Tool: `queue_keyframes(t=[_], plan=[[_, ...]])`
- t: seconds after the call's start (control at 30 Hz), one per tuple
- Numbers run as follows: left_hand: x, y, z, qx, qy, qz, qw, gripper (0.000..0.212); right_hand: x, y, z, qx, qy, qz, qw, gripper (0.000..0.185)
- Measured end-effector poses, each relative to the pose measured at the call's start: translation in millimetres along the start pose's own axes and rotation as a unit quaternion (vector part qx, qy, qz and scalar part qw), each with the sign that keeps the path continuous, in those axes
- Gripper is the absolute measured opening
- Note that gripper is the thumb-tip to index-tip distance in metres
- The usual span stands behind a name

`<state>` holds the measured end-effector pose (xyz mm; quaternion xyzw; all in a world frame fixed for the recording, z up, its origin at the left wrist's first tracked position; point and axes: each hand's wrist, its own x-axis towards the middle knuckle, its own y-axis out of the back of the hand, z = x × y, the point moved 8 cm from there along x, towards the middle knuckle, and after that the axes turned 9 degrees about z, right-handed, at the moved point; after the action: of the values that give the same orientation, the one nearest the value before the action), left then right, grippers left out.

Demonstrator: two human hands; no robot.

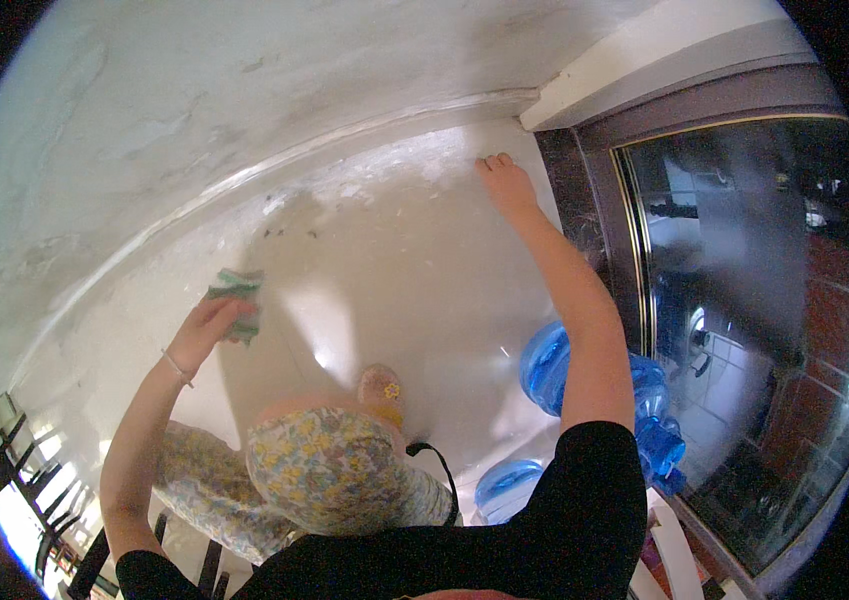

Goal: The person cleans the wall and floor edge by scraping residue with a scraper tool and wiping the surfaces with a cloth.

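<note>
My left hand [218, 321] grips a green cloth [244, 283], which is slightly blurred and shows bunched folds. A thin bracelet circles that wrist. Farther out and to the right, my right hand [505, 181] reaches to a flaking whitish patch [424, 157] beside a long pale ridge [259, 169]. Its fingers are bent, with the back of the hand towards me, so whatever lies under them is hidden. Between my hands spreads a dull, pale surface [409, 270] with white flakes and a few small dark specks.
Blue plastic water bottles [544, 367] stand beneath my right arm. A dark-framed glass door [732, 247] with gold trim borders the right side. My slippered foot [379, 386] and floral-clad knee [327, 472] are below. Dark chair-like slats [41, 480] show at lower left.
</note>
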<state>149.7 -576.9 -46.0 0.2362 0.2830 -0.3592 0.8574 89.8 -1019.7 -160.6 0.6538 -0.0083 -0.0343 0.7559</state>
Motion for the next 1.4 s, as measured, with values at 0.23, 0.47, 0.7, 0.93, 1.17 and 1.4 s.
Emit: queue_keyframes(t=[0.23, 0.47, 0.7, 0.93, 1.17, 1.4], plan=[[-12.4, 11.5, -3.3, -0.012, 0.038, 0.032, 0.999, 0.034, 4.4, 36.6, 46.3, -0.017, -0.151, 0.091, 0.984, 0.025], [-20.2, 28.7, -5.0, 0.016, 0.041, 0.027, 0.999, 0.032, 13.9, 22.1, 93.0, 0.045, -0.317, 0.097, 0.942, 0.022], [-22.9, 36.3, -20.2, -0.046, 0.072, 0.050, 0.995, 0.031, 35.1, -1.8, 99.5, 0.017, -0.324, 0.094, 0.941, 0.021], [-24.6, 32.5, -10.6, -0.015, 0.074, 0.040, 0.996, 0.031, 28.6, -47.2, 110.8, 0.037, -0.391, 0.177, 0.902, 0.014], [-23.1, 25.9, 4.1, -0.020, 0.058, 0.026, 0.998, 0.032, 23.5, -37.4, 56.5, -0.112, -0.153, 0.182, 0.965, 0.025], [-35.7, 42.8, -5.6, -0.017, 0.068, 0.048, 0.996, 0.033, 16.4, 13.0, 64.1, 0.078, -0.362, 0.075, 0.926, 0.030]])
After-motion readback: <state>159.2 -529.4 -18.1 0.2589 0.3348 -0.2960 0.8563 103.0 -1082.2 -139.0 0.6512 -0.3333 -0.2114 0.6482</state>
